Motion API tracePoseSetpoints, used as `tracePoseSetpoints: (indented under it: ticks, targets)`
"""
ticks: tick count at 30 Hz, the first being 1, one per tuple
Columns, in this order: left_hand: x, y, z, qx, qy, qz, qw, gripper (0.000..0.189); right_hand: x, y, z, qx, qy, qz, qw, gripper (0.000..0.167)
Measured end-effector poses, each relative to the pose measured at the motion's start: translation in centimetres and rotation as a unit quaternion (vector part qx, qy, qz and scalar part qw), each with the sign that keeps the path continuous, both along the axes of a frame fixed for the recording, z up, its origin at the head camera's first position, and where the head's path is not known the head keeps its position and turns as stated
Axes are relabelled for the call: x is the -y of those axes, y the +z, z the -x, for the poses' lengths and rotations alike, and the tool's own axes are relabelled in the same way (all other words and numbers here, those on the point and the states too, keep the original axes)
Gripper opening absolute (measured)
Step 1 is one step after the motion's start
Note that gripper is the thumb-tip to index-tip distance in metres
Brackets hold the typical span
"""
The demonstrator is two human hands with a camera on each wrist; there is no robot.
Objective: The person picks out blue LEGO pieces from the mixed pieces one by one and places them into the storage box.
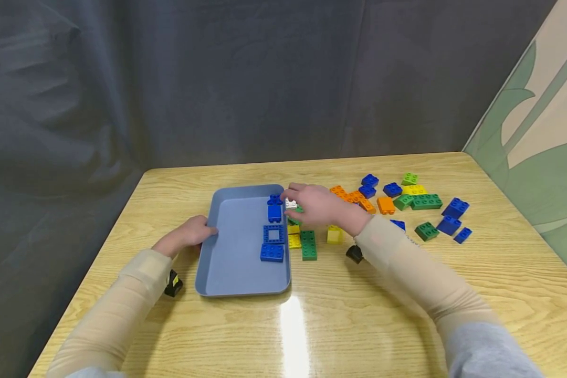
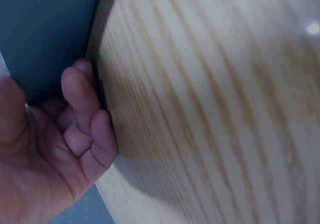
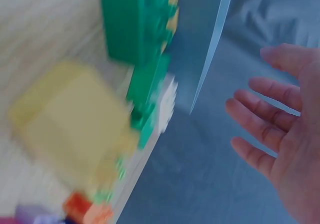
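A shallow blue-grey tray [image 1: 231, 262] sits on the table with several blue toy bricks [image 1: 272, 253] along its right side. My left hand [image 1: 189, 231] grips its left wall, thumb over the rim; the left wrist view shows the fingers [image 2: 82, 96] curled at the tray's outer side [image 2: 45, 38]. Above the right rim near the far corner is my right hand [image 1: 314, 203], its fingers apart and holding nothing. Beneath and beside it lie a white brick [image 1: 291, 203], a long green brick [image 1: 308, 245] and a yellow brick [image 1: 334, 234].
Farther right, orange bricks [image 1: 386, 205], dark green bricks [image 1: 427, 201] and more blue bricks [image 1: 455, 208] are scattered over the wooden table [image 1: 359, 315]. A dark curtain [image 1: 264, 84] hangs behind the far edge. A patterned panel [image 1: 543, 157] stands at the right.
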State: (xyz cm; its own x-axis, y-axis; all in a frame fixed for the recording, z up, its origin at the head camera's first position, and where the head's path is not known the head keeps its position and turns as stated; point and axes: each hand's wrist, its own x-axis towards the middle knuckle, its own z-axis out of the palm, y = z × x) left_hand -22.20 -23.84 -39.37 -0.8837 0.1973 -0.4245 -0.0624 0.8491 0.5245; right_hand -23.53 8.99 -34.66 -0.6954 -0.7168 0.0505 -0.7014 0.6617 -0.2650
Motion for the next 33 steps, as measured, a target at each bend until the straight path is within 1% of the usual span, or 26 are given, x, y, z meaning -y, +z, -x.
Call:
tracePoseSetpoints:
  ticks: [5, 10, 15, 19, 24, 28, 33]
  targets:
    - [-0.2, 0.0, -0.1, -0.004, -0.001, -0.008, 1.0000, 0.031, -2.3, 0.3, 1.7, 0.011, -0.045, 0.001, 0.9989, 0.041]
    - [-0.3, 0.2, -0.2, -0.005, -0.003, -0.006, 1.0000, 0.031, -4.7, 0.4, 3.4, 0.009, -0.091, -0.025, 0.9955, 0.041]
    - [-0.3, 0.1, -0.2, -0.008, -0.001, -0.003, 1.0000, 0.031, -6.9, 0.4, 5.1, 0.000, -0.143, -0.048, 0.9885, 0.044]
    - [-0.3, -0.1, 0.0, -0.007, -0.003, -0.003, 1.0000, 0.031, -8.5, 0.3, 6.2, 0.007, -0.180, -0.048, 0.9824, 0.044]
    - [-0.2, -0.2, 0.2, 0.000, -0.001, 0.000, 1.0000, 0.029, -10.3, -0.1, 7.2, 0.037, -0.238, -0.057, 0.9689, 0.047]
    - [-0.2, -0.3, 0.3, -0.002, -0.002, -0.001, 1.0000, 0.029, -11.5, -0.4, 7.5, 0.063, -0.279, -0.064, 0.9560, 0.051]
    - [-0.3, -0.2, 0.1, -0.012, -0.006, -0.002, 0.9999, 0.029, -12.7, -1.1, 7.6, 0.087, -0.321, -0.063, 0.9409, 0.056]
